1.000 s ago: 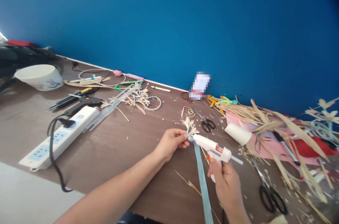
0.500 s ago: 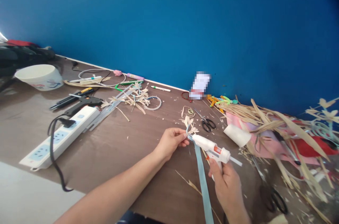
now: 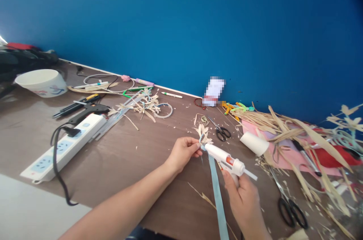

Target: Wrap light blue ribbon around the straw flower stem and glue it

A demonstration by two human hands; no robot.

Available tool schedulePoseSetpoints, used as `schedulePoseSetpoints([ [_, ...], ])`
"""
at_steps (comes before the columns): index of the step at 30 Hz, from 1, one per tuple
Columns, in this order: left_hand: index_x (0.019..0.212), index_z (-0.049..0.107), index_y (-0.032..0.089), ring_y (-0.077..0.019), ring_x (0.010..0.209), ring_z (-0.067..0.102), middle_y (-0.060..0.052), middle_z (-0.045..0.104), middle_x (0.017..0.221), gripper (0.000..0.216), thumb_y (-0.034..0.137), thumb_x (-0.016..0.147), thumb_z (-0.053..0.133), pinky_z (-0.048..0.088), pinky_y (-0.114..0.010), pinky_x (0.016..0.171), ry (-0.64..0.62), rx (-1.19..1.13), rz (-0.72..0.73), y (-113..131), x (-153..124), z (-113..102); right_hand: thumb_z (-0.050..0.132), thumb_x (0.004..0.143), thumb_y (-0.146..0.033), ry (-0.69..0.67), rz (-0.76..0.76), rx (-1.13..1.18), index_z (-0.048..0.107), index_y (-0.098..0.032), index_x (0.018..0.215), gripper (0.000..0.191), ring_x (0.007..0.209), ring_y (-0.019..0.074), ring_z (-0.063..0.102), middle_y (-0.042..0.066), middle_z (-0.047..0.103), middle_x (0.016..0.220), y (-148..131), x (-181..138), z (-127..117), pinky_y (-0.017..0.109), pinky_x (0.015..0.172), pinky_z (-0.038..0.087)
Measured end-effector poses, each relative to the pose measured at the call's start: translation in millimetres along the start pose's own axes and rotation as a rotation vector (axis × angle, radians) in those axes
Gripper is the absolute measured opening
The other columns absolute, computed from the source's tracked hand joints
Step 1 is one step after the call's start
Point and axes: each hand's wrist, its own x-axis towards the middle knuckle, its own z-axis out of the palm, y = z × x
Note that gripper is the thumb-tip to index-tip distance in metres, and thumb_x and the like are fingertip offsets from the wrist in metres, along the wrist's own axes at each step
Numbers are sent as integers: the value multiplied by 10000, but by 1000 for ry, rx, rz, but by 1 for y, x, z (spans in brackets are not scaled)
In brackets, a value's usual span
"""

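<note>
Between the fingertips of my left hand is the stem of a pale husk flower, wrapped in light blue ribbon. The loose length of the ribbon trails down toward the table's near edge. My right hand is closed around the handle of a white glue gun, with a clear glue stick poking out of its back end. The gun's nozzle is at the flower's stem, close to my left fingertips; whether it touches cannot be made out.
Small scissors lie beyond the flower, larger scissors at right. A white paper cup lies by heaped dried husks. At left are a power strip, a black glue gun, finished flowers and a white bowl.
The glue gun and my right hand have shifted very slightly left and down. The flower's petals have turned a little. My left hand keeps its hold on the stem.
</note>
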Motion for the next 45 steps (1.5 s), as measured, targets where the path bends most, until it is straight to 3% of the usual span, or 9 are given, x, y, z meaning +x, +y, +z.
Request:
schedulePoseSetpoints([
  [4, 680, 611, 89, -61, 434, 518, -9, 591, 485, 109, 193, 649, 612, 420, -157, 462, 0, 13, 7, 0, 0, 0, 400, 798, -456, -5, -19, -25, 604, -120, 938, 417, 700, 231, 632, 125, 676, 776, 0, 1, 0, 263, 573, 468],
  [26, 679, 611, 97, -65, 446, 523, -9, 591, 497, 133, 225, 642, 616, 423, -162, 471, -5, 17, 40, -3, 1, -2, 400, 804, -444, -26, -68, -24, 598, -131, 933, 392, 715, 229, 630, 124, 674, 815, -1, 1, -4, 262, 581, 459],
  [30, 681, 619, 89, -63, 448, 522, -18, 595, 505, 150, 231, 634, 632, 428, -159, 470, -1, -15, 30, -1, 2, -3, 396, 800, -456, -4, -20, 21, 587, -128, 942, 406, 669, 209, 618, 94, 665, 718, 0, 0, -6, 245, 544, 453],
  [37, 705, 634, 82, -54, 476, 543, -32, 613, 554, 167, 230, 634, 658, 436, -127, 466, -135, -213, -68, 2, 4, -7, 384, 799, -464, -17, 111, 189, 579, -138, 830, 382, 450, 146, 516, 4, 556, 497, -3, 0, -9, 232, 477, 418],
  [45, 710, 638, 85, -49, 477, 555, -27, 607, 573, 112, 187, 662, 643, 433, -98, 421, -267, -318, -162, 0, 6, -12, 397, 781, -488, 20, 185, 282, 576, -120, 898, 425, 448, 141, 479, -14, 518, 481, -13, 0, -9, 233, 478, 399],
])
